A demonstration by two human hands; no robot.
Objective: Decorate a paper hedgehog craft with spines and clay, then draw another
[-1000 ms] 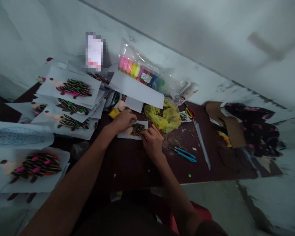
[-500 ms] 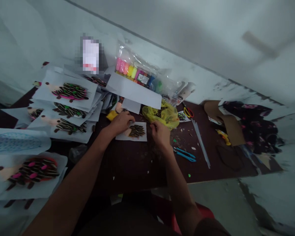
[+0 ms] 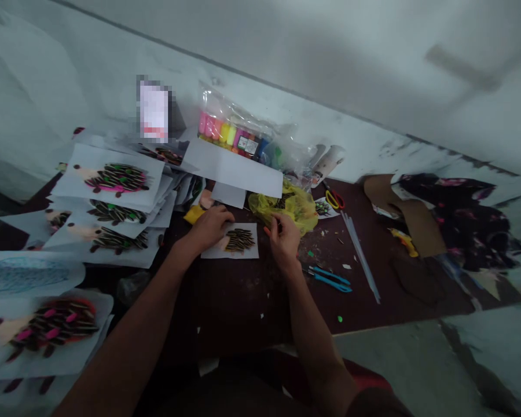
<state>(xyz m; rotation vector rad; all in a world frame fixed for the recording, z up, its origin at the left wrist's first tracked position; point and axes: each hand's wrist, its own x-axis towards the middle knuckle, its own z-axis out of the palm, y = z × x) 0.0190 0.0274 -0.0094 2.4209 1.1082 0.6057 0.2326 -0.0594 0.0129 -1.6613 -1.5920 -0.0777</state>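
Shifted away from the right edge of the small card (image 3: pixel 250 251) since the earliest frame, the right hand (image 3: pixel 284 240) is now held at the near edge of the yellow bag (image 3: pixel 304 214), where dark seeds (image 3: pixel 282 202) can be seen. Its fingers are curled in, with thumb and forefinger brought close together; a sliver of orange (image 3: pixel 267 230) is seen beside them, but whether anything is gripped cannot be told. The left hand (image 3: pixel 212 227) is laid over the card's upper left corner with fingers loosely bent; whether the paper is pinched or merely pressed cannot be told. On the dark table (image 3: pixel 226 301), the card is placed flat between the two hands, its hedgehog figure (image 3: pixel 239 240) covered with striped seeds. A yellow packet (image 3: pixel 194 214) is set just beside the left hand. To the left, sheets with similar hedgehogs (image 3: pixel 121 176) are piled. To the right, a blue-handled tool (image 3: pixel 332 279), scissors (image 3: pixel 336 200) and pale strips (image 3: pixel 362 258) are laid out.
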